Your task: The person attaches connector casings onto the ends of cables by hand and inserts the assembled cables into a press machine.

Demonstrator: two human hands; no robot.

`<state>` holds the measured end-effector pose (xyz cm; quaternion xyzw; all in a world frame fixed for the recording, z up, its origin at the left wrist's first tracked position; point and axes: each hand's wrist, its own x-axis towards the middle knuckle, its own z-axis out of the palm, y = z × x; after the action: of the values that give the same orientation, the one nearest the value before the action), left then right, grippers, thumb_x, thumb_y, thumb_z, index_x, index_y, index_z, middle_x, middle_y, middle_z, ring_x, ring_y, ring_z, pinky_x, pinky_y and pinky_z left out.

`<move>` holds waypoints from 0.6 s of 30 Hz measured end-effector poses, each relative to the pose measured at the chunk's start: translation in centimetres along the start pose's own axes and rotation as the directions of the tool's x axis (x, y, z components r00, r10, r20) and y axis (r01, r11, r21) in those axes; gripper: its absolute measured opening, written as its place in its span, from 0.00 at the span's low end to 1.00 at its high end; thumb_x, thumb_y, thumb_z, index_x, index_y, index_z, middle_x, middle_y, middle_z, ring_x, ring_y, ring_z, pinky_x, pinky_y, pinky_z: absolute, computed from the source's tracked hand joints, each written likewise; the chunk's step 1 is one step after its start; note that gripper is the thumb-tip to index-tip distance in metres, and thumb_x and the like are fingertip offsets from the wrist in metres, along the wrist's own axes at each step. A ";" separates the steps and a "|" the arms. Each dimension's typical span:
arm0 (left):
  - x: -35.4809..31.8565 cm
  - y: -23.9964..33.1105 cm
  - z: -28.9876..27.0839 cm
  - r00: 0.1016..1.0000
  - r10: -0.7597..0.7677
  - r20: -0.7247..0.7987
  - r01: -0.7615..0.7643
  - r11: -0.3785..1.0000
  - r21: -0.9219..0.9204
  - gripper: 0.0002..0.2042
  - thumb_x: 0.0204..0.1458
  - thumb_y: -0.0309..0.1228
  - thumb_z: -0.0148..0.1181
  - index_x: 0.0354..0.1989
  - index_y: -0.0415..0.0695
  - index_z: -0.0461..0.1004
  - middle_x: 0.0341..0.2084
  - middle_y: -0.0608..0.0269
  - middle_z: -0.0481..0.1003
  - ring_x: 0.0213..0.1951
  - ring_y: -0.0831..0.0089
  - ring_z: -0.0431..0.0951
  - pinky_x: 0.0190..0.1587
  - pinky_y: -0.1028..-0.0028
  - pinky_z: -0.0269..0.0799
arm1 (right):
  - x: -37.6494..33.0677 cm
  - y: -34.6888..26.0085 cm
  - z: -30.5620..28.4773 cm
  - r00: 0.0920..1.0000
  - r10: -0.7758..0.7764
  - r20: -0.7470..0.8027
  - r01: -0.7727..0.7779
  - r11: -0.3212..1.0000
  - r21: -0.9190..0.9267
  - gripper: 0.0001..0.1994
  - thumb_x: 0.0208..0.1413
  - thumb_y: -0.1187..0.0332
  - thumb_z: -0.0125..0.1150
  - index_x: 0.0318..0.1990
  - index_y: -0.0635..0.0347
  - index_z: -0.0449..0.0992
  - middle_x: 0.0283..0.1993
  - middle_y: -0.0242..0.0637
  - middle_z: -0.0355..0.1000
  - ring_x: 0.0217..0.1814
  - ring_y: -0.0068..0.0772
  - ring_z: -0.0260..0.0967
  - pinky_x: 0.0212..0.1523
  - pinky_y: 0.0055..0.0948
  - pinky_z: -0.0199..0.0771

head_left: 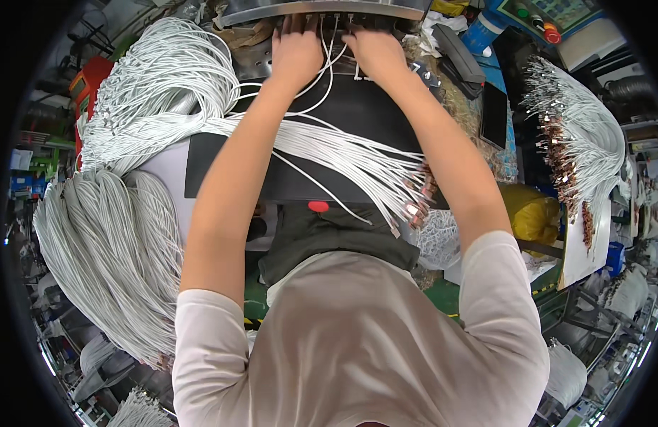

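My left hand reaches to the front of a metal machine at the top of the view. Its fingers stretch forward and the tips are hidden under the machine's edge, so their grip cannot be made out. Beside it, my right hand has its thumb and fingers closed at the end of a white cable. Several white cables run up between the hands to small connectors along the machine's front. A bundle of white cables with copper-coloured and metal ends lies across the black mat, beneath my forearms.
Big heaps of white cables and grey-white cables lie at left. On the right are a black phone, a grey box-like device, a blue bottle, a yellow bag and a hanging cable bundle.
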<state>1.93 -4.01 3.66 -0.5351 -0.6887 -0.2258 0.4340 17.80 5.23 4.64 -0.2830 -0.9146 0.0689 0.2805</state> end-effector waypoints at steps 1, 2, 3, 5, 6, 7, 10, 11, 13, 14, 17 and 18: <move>-0.2 0.3 -2.3 0.996 -0.073 0.048 0.082 0.970 -0.228 0.16 0.63 0.38 0.57 0.52 0.42 0.82 0.48 0.44 0.81 0.47 0.51 0.84 0.53 0.57 0.78 | -1.6 -0.1 -1.1 0.994 -0.060 0.086 0.063 0.998 -0.027 0.17 0.63 0.63 0.62 0.56 0.59 0.78 0.47 0.49 0.80 0.52 0.53 0.76 0.54 0.49 0.75; -1.1 0.5 -5.1 0.967 -0.145 0.207 0.223 0.878 -0.423 0.16 0.65 0.36 0.57 0.54 0.40 0.81 0.49 0.43 0.80 0.46 0.50 0.84 0.52 0.59 0.79 | -4.0 -0.4 -2.2 0.984 -0.083 0.155 0.093 0.994 -0.061 0.20 0.65 0.60 0.63 0.60 0.57 0.75 0.53 0.52 0.78 0.57 0.53 0.75 0.57 0.50 0.73; -2.4 0.5 -8.2 0.924 -0.190 0.332 0.370 0.661 -0.653 0.15 0.67 0.35 0.56 0.52 0.38 0.81 0.44 0.49 0.81 0.42 0.58 0.84 0.49 0.63 0.78 | -6.5 -0.6 -3.3 0.981 -0.131 0.143 0.128 0.991 0.031 0.24 0.63 0.60 0.65 0.65 0.56 0.71 0.57 0.51 0.76 0.60 0.53 0.74 0.61 0.49 0.71; -6.2 -0.2 -14.7 0.697 -0.042 0.716 0.717 0.023 -0.697 0.15 0.70 0.36 0.54 0.45 0.35 0.82 0.38 0.59 0.83 0.39 0.74 0.81 0.43 0.70 0.76 | -11.4 -0.2 -5.9 0.988 -0.146 0.048 0.143 0.988 0.065 0.32 0.59 0.62 0.70 0.71 0.54 0.67 0.62 0.50 0.74 0.65 0.54 0.71 0.66 0.48 0.67; -8.9 -0.6 -18.1 0.613 0.008 0.790 0.788 0.056 -0.613 0.17 0.70 0.37 0.54 0.39 0.33 0.81 0.35 0.56 0.83 0.37 0.73 0.81 0.41 0.71 0.76 | -14.0 0.7 -7.6 0.986 -0.164 -0.018 0.164 0.986 0.001 0.35 0.57 0.64 0.72 0.72 0.54 0.66 0.62 0.51 0.73 0.66 0.55 0.69 0.67 0.48 0.66; -11.3 -1.2 -20.4 0.519 0.190 0.834 0.855 -0.150 -0.497 0.18 0.71 0.38 0.54 0.41 0.34 0.82 0.35 0.59 0.84 0.35 0.76 0.82 0.38 0.76 0.76 | -16.9 1.6 -9.6 0.997 -0.042 -0.064 0.042 0.999 -0.005 0.33 0.55 0.68 0.73 0.69 0.58 0.68 0.63 0.51 0.73 0.68 0.56 0.67 0.68 0.49 0.65; -19.5 -1.8 -24.9 0.278 0.309 0.910 0.928 -0.331 -0.171 0.20 0.71 0.42 0.54 0.36 0.35 0.79 0.34 0.53 0.82 0.33 0.68 0.82 0.35 0.74 0.77 | -24.7 3.9 -13.6 0.670 0.531 -0.518 -0.417 0.847 0.329 0.12 0.67 0.77 0.58 0.55 0.69 0.76 0.54 0.45 0.77 0.53 0.34 0.76 0.55 0.31 0.75; -21.8 -1.8 -25.2 0.217 0.273 0.937 0.915 -0.390 -0.098 0.20 0.71 0.43 0.53 0.39 0.36 0.78 0.35 0.54 0.82 0.33 0.69 0.82 0.34 0.73 0.77 | -27.4 4.1 -14.1 0.546 0.674 -0.498 -0.553 0.737 0.390 0.05 0.69 0.78 0.54 0.47 0.71 0.75 0.45 0.41 0.77 0.41 0.31 0.74 0.47 0.29 0.77; -25.5 -2.2 -25.1 0.108 -0.031 0.994 0.802 -0.588 -0.105 0.18 0.72 0.42 0.53 0.43 0.36 0.78 0.37 0.56 0.83 0.35 0.70 0.83 0.37 0.74 0.77 | -32.6 2.8 -13.2 0.648 0.734 -0.201 -0.708 0.679 0.195 0.03 0.65 0.78 0.59 0.38 0.67 0.76 0.35 0.39 0.76 0.35 0.30 0.72 0.40 0.32 0.76; -26.9 -2.5 -24.9 -0.039 -0.172 0.984 0.749 -0.657 -0.085 0.18 0.72 0.42 0.52 0.45 0.37 0.78 0.38 0.56 0.83 0.36 0.70 0.84 0.38 0.74 0.78 | -35.1 1.6 -11.8 0.725 0.688 0.025 -0.683 0.715 0.151 0.04 0.60 0.75 0.64 0.36 0.67 0.77 0.33 0.42 0.77 0.34 0.35 0.76 0.39 0.36 0.76; -29.2 -3.9 -23.7 0.003 -0.407 0.913 0.702 -0.649 -0.292 0.15 0.73 0.40 0.52 0.45 0.40 0.76 0.37 0.60 0.82 0.35 0.72 0.83 0.39 0.75 0.77 | -40.2 -1.3 -6.0 0.753 0.564 0.337 -0.657 0.671 0.344 0.09 0.56 0.75 0.67 0.42 0.68 0.77 0.35 0.44 0.78 0.38 0.46 0.79 0.41 0.40 0.78; -29.6 -4.2 -23.4 0.013 -0.411 0.911 0.754 -0.594 -0.279 0.14 0.72 0.39 0.53 0.43 0.40 0.77 0.35 0.60 0.82 0.35 0.72 0.83 0.39 0.75 0.77 | -41.2 -1.9 -4.2 0.782 0.521 0.342 -0.620 0.602 0.503 0.12 0.55 0.76 0.67 0.46 0.68 0.77 0.37 0.45 0.78 0.41 0.48 0.80 0.44 0.40 0.78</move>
<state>7.85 -39.52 -8.37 -0.0366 -0.5958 -0.7068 -0.3798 47.28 -19.38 -10.85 -0.4521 -0.7257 0.4583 0.2429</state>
